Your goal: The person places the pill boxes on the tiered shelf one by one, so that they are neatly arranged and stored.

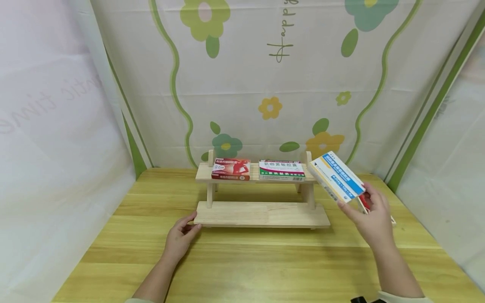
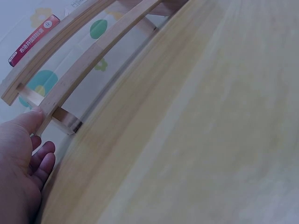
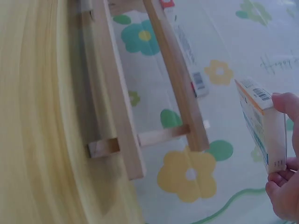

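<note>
I have the left hand (image 1: 181,239) at the left end of the wooden stand (image 1: 261,213), thumb and fingers slightly parted and pinching the corner of its lower tier. With the right hand (image 1: 373,219) I grip a blue-and-white box (image 1: 337,174) by one end, thumb and fingers closed to its width; I hold it tilted in the air, off the stand's right end and not touching it. On the stand's upper tier I see a red box (image 1: 231,169) toward the left and a green-and-white box (image 1: 281,170) right of it, with a gap between. Right of the stand, a red-and-white item (image 1: 364,203) is mostly hidden behind the right hand. The stand rests on the worktop (image 1: 265,265), and a flowered cloth (image 1: 242,75) hangs behind it.
</note>
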A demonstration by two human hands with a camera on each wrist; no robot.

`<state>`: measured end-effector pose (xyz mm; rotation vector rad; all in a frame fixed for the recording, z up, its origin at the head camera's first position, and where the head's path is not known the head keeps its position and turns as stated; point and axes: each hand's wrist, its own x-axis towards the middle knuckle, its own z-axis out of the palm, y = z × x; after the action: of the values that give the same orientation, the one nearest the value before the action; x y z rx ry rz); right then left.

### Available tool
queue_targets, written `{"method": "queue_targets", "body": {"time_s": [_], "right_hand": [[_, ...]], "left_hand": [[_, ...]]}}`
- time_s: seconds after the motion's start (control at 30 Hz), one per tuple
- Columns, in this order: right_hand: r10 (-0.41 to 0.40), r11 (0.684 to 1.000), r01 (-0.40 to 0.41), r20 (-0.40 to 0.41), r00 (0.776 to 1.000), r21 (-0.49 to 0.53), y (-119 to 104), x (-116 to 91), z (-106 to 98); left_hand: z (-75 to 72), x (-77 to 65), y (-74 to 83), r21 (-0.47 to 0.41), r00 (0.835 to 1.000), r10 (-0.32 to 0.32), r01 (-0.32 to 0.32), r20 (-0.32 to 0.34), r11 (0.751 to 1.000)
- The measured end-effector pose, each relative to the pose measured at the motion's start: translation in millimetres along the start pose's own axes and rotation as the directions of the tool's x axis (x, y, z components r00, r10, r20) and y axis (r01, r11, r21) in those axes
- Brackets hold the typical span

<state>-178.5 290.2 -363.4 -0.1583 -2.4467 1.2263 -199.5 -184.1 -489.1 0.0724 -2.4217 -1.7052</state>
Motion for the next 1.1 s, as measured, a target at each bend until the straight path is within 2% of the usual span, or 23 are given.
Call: {"method": "queue_targets", "body": {"time_s": [0.2, 0.5, 0.87, 1.1], "right_hand": [[-0.105, 0.993, 0.099, 0.088, 0.991, 0.064, -19, -8, 9], [-0.172, 0.981, 0.147, 0.217, 0.961, 0.127, -40, -13, 31], [-0.265, 0.96, 0.217, 0.318, 0.91, 0.179, -51, -13, 66], [-0.293, 0.949, 0.215, 0.396, 0.87, 0.231, -57, -13, 88]], "left_hand": [[-0.3, -0.2, 0.0, 0.002, 1.0, -0.001, 0.001, -0.001, 1.0], [-0.2, 0.2, -0.6, 0.003, 1.0, -0.002, 0.002, 0.003, 1.0], [0.1, 0.0, -2.3, 0.012, 1.0, 0.016, -0.016, -0.005, 1.0], [0.0, -0.4, -0.8, 0.008, 1.0, 0.01, -0.01, -0.005, 1.0]]}}
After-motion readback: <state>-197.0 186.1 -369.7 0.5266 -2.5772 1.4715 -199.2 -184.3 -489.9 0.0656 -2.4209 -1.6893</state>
